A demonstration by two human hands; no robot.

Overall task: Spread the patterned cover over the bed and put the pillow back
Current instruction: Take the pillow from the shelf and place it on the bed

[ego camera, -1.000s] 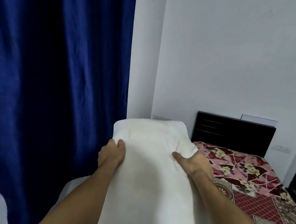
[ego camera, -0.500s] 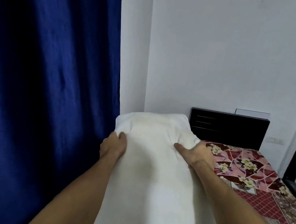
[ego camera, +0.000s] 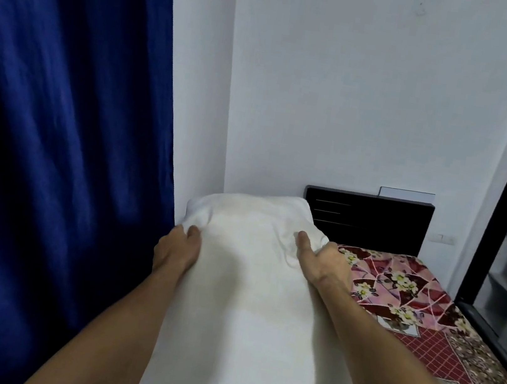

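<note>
Risk: the soft white rectangular pillow [ego camera: 247, 289], held at centre frame, could snag its far corner on the black wooden headboard [ego camera: 372, 222] at centre right, or drag and ruck the red floral patterned cover [ego camera: 424, 316] laid at lower right. The left hand [ego camera: 176, 251] and right hand [ego camera: 322, 264] each clutch a side edge near the far end, so most of its length lies below the grip, towards the bottom edge.

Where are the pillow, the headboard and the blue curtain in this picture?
white pillow [ego camera: 250, 290], head view, middle of its top face.
black headboard [ego camera: 372, 222], head view, centre of its front panel.
blue curtain [ego camera: 57, 129], head view, folds near its middle.
</note>
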